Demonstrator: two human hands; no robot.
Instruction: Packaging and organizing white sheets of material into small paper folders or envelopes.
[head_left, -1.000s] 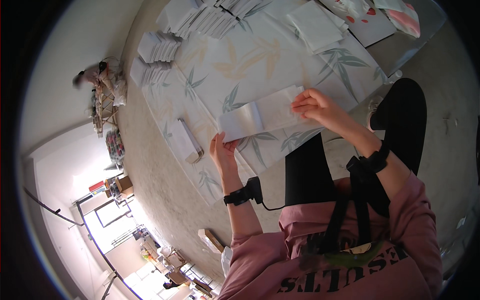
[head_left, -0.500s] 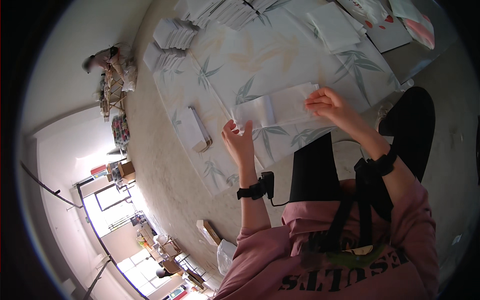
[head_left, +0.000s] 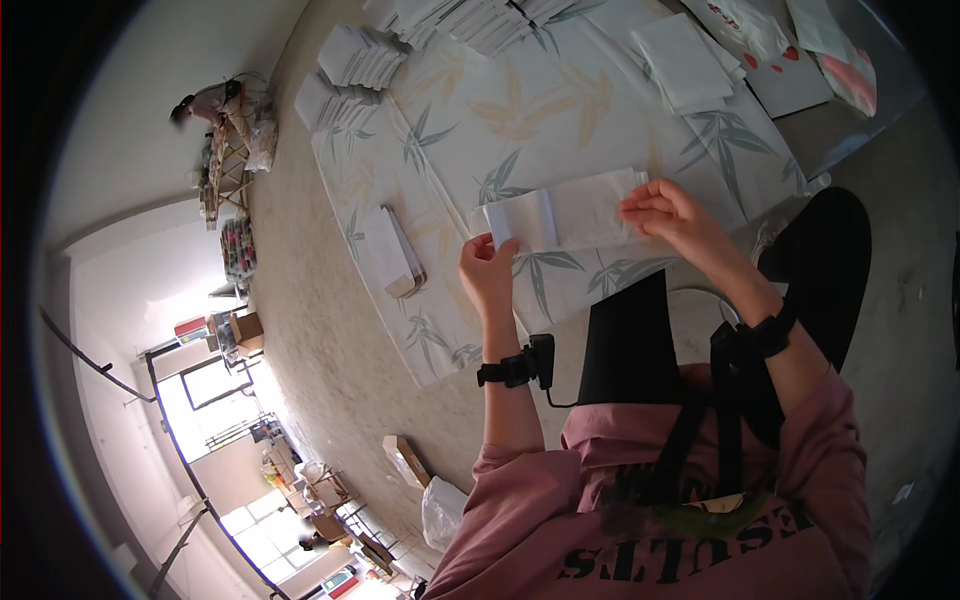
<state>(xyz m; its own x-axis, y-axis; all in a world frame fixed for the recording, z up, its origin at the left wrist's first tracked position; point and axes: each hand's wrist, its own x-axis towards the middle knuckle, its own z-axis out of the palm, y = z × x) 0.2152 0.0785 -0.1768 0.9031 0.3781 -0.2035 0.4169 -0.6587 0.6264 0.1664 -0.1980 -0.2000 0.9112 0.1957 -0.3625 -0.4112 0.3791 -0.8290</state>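
Two ends, one white strip (head_left: 588,214) between our hands. Left hand (head_left: 488,278), spread moments ago, now pinches folded panel (head_left: 524,222) by near edge — panel looks better controlled. Right hand (head_left: 672,214), fingers bunched, at white strip's right end — whether gripping, we cannot tell.

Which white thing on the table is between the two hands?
The long, flat strip, reaching from the left hand to the right hand. The narrow bundle lies off to the left; the folded sheets and the stacks sit farther away.
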